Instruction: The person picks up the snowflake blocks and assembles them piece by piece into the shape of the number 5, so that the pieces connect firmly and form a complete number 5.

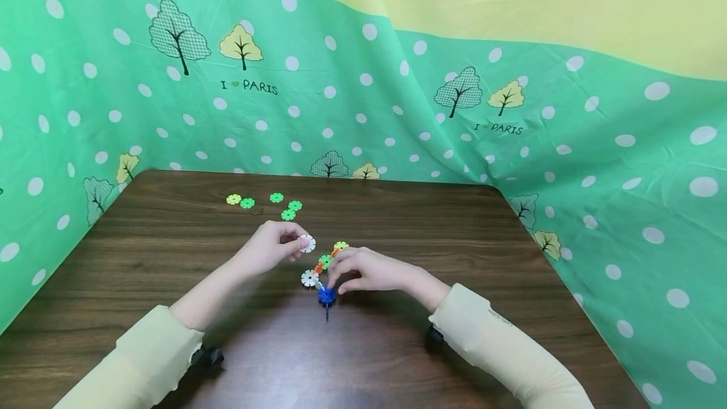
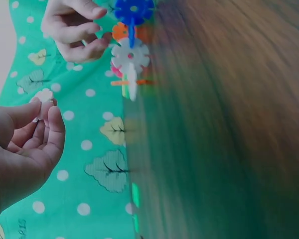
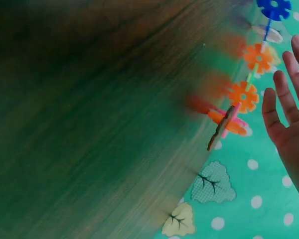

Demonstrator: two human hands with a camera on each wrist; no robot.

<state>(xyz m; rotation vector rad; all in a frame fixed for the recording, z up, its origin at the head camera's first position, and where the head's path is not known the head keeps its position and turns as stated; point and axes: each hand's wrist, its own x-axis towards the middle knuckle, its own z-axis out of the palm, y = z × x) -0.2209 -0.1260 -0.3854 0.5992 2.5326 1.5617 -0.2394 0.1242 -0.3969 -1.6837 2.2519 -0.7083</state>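
My left hand (image 1: 271, 247) pinches a white notched plastic disc (image 1: 308, 243) between thumb and fingers, held above the table. The disc (image 2: 45, 95) also shows at the fingertips in the left wrist view. Just right of it stands a chain of interlocked snowflake discs, with a blue disc (image 1: 326, 296) at the near end. A white disc (image 1: 309, 278), a green disc (image 1: 325, 262) and orange discs (image 3: 259, 59) follow along the chain. My right hand (image 1: 368, 271) is beside the chain, its fingers (image 3: 287, 102) loosely extended and apart from each other. Whether a fingertip touches the chain is unclear.
Several loose green discs (image 1: 276, 197) and a yellow disc (image 1: 233, 199) lie toward the back left of the brown wooden table (image 1: 431, 226). A green dotted cloth (image 1: 363, 118) hangs behind and at the sides of the table.
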